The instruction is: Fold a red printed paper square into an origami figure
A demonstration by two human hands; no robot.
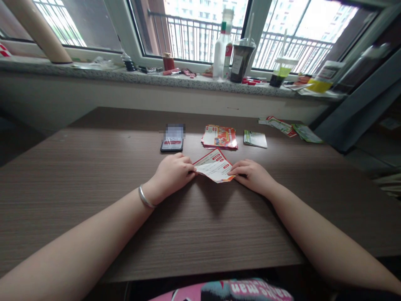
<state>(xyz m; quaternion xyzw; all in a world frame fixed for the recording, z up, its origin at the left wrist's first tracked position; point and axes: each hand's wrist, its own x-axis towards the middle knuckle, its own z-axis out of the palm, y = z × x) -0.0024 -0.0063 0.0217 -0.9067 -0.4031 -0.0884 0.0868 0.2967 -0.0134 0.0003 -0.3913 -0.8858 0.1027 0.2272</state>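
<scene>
Between my hands is a printed leaflet (214,168), white with red labels and a red edge, bent along a diagonal so that one part overlaps the other. My left hand (175,170), with a silver bangle at the wrist, pinches its left corner. The fingers of my right hand (250,173) grip the right corner near an orange patch. The near edge of the leaflet is lifted and casts a shadow on the table. Just beyond it lies a stack of red and white leaflets (220,137).
A phone (172,144) lies left of the stack on the brown table (125,234). To the right are a small green-and-white stack (255,139) and several loose green leaflets (307,133). Bottles (222,54) and drink cups (241,60) stand on the windowsill (188,81).
</scene>
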